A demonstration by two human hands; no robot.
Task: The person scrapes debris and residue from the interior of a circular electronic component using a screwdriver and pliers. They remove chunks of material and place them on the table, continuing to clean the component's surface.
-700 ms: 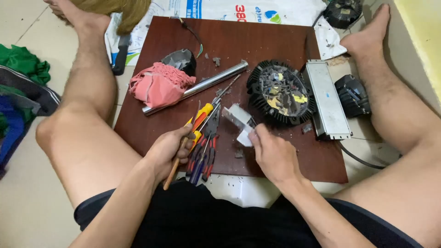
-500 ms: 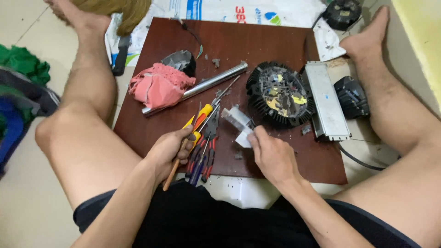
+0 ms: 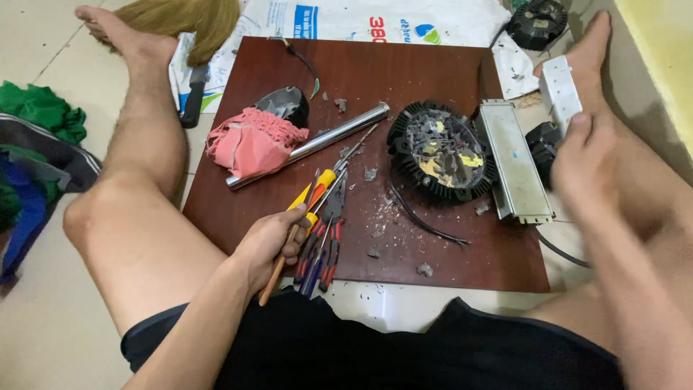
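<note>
The left hand (image 3: 271, 242), low and a bit left of centre in the frame, has its fingers curled shut around a thin tool with a brown wooden handle (image 3: 278, 269), handle end poking out toward the bottom. Right next to it there's a loose pile of hand tools (image 3: 323, 231) lying on the dark red-brown wooden board (image 3: 404, 72): yellow-handled screwdrivers and some red and blue handled pliers, fanned out and touching each other.

Over at the right side, the right hand (image 3: 585, 155) is raised off the board and wrapped around a white rectangular plastic box (image 3: 559, 90), fingers closed on its lower end, a bit motion-blurred.

On the board: a round black finned lamp housing (image 3: 440, 152) with broken bits inside, a long silver metal box (image 3: 512, 162) just beside it on the right, a shiny metal tube (image 3: 310, 144) lying diagonally, and a crumpled pink cloth (image 3: 253, 141) at the tube's left end. Small debris is scattered around the middle. Bare legs frame the board on both sides.
</note>
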